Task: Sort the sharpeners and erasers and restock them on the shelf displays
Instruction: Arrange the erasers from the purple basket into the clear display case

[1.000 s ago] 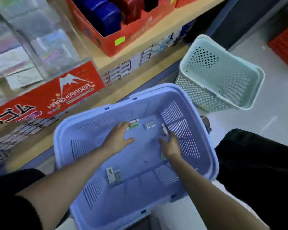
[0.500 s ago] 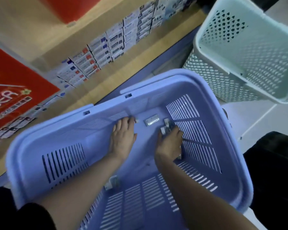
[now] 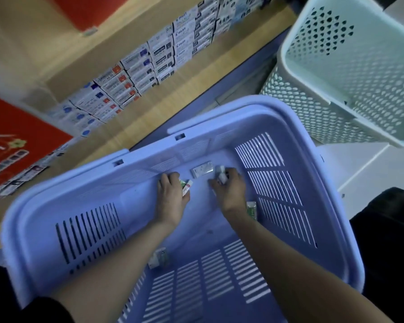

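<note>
Currently: small paper-sleeved erasers (image 3: 202,171), likely light, stiff and slick, best pinched across their long edges, lie near the far wall of the lilac slatted plastic basket (image 3: 149,157); left hand (image 3: 172,201) curls fingers (image 3: 169,181) round one, right hand (image 3: 230,193) pinches small white pieces (image 3: 222,177).

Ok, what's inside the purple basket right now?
Left hand grips a green packet, right hand white pieces. Loose packets lie between them, by the right wrist and beside the left forearm. Anything under the hands is hidden.
</note>
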Action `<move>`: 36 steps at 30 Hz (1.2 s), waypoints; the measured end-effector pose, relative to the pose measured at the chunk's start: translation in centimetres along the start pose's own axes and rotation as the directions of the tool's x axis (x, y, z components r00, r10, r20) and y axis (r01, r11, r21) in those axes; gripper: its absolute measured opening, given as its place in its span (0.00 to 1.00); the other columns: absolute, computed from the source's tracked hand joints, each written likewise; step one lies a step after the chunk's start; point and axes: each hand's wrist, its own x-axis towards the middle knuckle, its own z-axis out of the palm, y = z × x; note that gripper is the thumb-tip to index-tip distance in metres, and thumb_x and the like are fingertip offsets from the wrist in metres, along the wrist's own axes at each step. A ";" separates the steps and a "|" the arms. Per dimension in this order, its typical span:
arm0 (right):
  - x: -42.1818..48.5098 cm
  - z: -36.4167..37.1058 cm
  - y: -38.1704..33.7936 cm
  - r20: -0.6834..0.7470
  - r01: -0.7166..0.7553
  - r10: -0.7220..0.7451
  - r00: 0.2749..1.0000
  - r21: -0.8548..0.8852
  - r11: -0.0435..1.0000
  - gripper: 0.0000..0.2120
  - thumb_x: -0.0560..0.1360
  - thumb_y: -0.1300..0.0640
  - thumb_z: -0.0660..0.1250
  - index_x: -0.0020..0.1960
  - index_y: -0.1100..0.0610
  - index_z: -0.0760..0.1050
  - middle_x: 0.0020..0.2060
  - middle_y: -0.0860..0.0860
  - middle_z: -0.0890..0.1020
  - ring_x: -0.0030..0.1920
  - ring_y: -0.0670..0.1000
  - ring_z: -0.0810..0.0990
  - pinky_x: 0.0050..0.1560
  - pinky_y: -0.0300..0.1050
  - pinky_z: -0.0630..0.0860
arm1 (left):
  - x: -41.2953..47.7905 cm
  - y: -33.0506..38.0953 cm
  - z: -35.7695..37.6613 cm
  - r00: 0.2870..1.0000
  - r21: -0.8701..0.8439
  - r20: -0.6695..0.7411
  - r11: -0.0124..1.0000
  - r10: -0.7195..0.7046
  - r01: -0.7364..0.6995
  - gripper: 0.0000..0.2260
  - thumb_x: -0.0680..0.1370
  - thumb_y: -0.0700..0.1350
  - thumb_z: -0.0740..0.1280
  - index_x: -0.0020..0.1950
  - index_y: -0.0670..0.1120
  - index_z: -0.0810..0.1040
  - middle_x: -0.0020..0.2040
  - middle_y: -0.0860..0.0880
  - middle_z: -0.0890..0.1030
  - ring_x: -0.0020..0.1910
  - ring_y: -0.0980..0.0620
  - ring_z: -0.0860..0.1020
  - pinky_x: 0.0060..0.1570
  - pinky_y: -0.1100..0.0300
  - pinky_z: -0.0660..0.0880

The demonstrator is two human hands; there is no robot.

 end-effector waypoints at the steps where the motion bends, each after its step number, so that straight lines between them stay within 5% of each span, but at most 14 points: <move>1: -0.1 0.0 -0.1 -0.003 -0.039 0.039 0.999 0.064 0.997 0.07 0.71 0.57 0.70 0.42 0.57 0.72 0.41 0.58 0.78 0.38 0.54 0.75 0.42 0.50 0.75 | 0.0 -0.1 -0.2 0.999 -0.097 0.030 0.995 -0.034 0.037 0.16 0.70 0.38 0.72 0.54 0.35 0.73 0.52 0.34 0.71 0.53 0.35 0.70 0.53 0.50 0.65; 4: -0.5 -0.4 -1.1 -0.001 -0.113 0.117 0.993 0.257 0.960 0.09 0.74 0.61 0.67 0.37 0.58 0.70 0.32 0.55 0.78 0.33 0.52 0.76 0.34 0.40 0.73 | -0.5 0.2 -1.6 0.963 -0.423 0.123 0.865 -0.238 0.268 0.14 0.68 0.38 0.71 0.51 0.38 0.74 0.49 0.39 0.69 0.48 0.46 0.70 0.44 0.62 0.66; 6: -0.8 -0.7 -1.8 0.038 -0.115 0.109 0.993 0.294 0.949 0.10 0.74 0.64 0.66 0.37 0.57 0.68 0.31 0.53 0.75 0.31 0.48 0.73 0.29 0.34 0.69 | -1.2 0.5 -2.9 0.916 -0.595 0.237 0.697 -0.324 0.400 0.13 0.65 0.42 0.71 0.45 0.45 0.70 0.44 0.42 0.73 0.37 0.50 0.73 0.36 0.61 0.69; 9: -0.7 -0.2 -2.9 0.031 -0.061 0.055 0.998 0.250 0.966 0.11 0.71 0.66 0.67 0.40 0.56 0.65 0.38 0.53 0.74 0.36 0.48 0.72 0.37 0.36 0.71 | -2.6 0.6 -5.0 0.872 -0.791 0.364 0.387 -0.326 0.475 0.17 0.72 0.32 0.69 0.42 0.48 0.62 0.41 0.42 0.77 0.25 0.56 0.78 0.29 0.61 0.74; 11: -0.4 0.5 -3.4 0.015 -0.031 0.028 0.999 0.188 0.982 0.12 0.68 0.63 0.70 0.42 0.56 0.66 0.45 0.58 0.75 0.41 0.53 0.75 0.48 0.46 0.75 | -3.5 0.6 -6.4 0.877 -0.833 0.399 0.294 -0.269 0.469 0.16 0.74 0.30 0.67 0.44 0.47 0.64 0.41 0.42 0.78 0.25 0.54 0.80 0.27 0.63 0.75; 13: -0.2 1.1 -4.0 0.026 -0.011 0.007 1.000 0.161 0.987 0.16 0.66 0.59 0.73 0.47 0.57 0.68 0.51 0.60 0.73 0.48 0.59 0.75 0.52 0.55 0.74 | -4.0 0.4 -7.5 0.887 -0.831 0.403 0.316 -0.225 0.458 0.13 0.74 0.31 0.68 0.46 0.46 0.67 0.42 0.43 0.79 0.27 0.54 0.81 0.30 0.62 0.76; 17: -0.4 2.0 -4.7 0.121 -0.040 0.040 0.992 -0.003 0.999 0.26 0.70 0.57 0.73 0.62 0.62 0.65 0.61 0.59 0.65 0.55 0.61 0.73 0.53 0.49 0.72 | -4.8 -0.7 -8.7 0.886 -0.810 0.414 0.359 -0.210 0.463 0.10 0.74 0.33 0.69 0.48 0.45 0.72 0.43 0.44 0.80 0.30 0.55 0.82 0.32 0.62 0.77; 23: -0.8 2.8 -4.8 0.078 -0.027 0.037 0.996 -0.126 0.992 0.23 0.73 0.56 0.71 0.60 0.63 0.64 0.61 0.58 0.65 0.50 0.63 0.75 0.46 0.50 0.72 | -6.1 -2.0 -9.5 0.876 -0.818 0.400 0.327 -0.270 0.474 0.08 0.75 0.34 0.68 0.49 0.44 0.73 0.44 0.44 0.80 0.31 0.57 0.81 0.31 0.64 0.76; 31: -2.6 1.0 -4.5 0.191 -0.220 0.157 0.969 0.374 0.901 0.15 0.69 0.62 0.74 0.47 0.57 0.68 0.39 0.52 0.73 0.35 0.49 0.71 0.33 0.39 0.68 | -6.8 -1.7 -11.1 0.901 -0.840 0.345 0.340 -0.264 0.422 0.09 0.75 0.36 0.69 0.50 0.47 0.73 0.46 0.45 0.81 0.33 0.57 0.82 0.37 0.60 0.76; 36: -6.4 -3.4 -7.2 0.287 -0.142 -0.002 0.958 0.481 0.865 0.16 0.70 0.64 0.73 0.38 0.55 0.66 0.25 0.48 0.68 0.24 0.46 0.63 0.24 0.38 0.60 | -8.0 -0.6 -12.9 0.932 -0.869 0.306 0.343 -0.194 0.357 0.12 0.76 0.36 0.67 0.53 0.51 0.73 0.49 0.45 0.79 0.36 0.53 0.80 0.37 0.61 0.75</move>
